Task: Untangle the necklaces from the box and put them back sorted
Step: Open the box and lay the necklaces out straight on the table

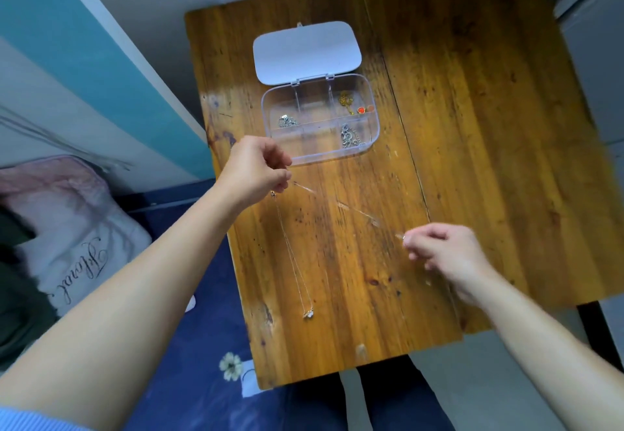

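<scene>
Necklaces were found in two places, taking the clear plastic compartment box [369, 120] as the reference. Inside it, a gold chain with an orange-red stone [351, 104] lay in the far right compartment, a silver chain [349, 136] in the near right compartment, and a small silver heap [287, 121] in the left compartment. The centre cells held nothing I could make out. The box's white rounded lid [306, 52] lay swung open and flat beyond the box, joined at the hinge.

Nearer the person than the box, a thin silver chain [358, 209] was stretched taut above the brown wooden table [472, 126]. The left hand [256, 169], just at the box's near left corner, was closed in a narrow pinch on one end. The right hand [445, 250], well apart from the box on its near right side, pinched the other end between fingertips.

From the left hand a second fine chain with a small pendant [308, 314] hung or trailed towards the person; whether the pendant rested on the table could not be determined. Whether the two chains were one necklace or two could not be told either.

A pink cushion with script lettering [67, 234] lay far left of the box, off the table.
</scene>
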### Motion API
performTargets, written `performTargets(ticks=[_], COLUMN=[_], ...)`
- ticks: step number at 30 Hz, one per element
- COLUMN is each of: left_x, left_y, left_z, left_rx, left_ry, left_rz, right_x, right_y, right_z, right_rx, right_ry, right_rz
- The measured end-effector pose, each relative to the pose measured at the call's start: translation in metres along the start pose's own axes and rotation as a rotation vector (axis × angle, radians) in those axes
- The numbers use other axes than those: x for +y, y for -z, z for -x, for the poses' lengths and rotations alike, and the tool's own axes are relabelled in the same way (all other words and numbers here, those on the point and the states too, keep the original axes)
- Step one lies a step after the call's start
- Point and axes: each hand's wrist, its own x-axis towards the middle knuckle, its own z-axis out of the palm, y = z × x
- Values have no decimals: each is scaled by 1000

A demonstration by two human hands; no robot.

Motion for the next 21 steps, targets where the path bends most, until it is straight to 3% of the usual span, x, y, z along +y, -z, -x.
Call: performTargets(ticks=[3, 6, 11, 14, 21], left_x=[-3, -8, -24, -29, -29], left_y=[-10, -27, -50, -56, -55], left_z=[2, 1, -5, -9, -11], left_rx=[53, 43, -25, -26, -12], left_ry=[-187, -353, -441, -457, -485], left_rz=[-306, -464, -643, -721, -747], right_x=[18, 32, 47, 54, 60], right_y=[-24, -51, -81, -88, -89], right_z=[25, 48, 62, 63, 58], right_rx=[-84, -144, -82, -56, -64], right_ry=[126, 181, 338, 420, 423], right_rz=[250, 434, 719, 748, 758])
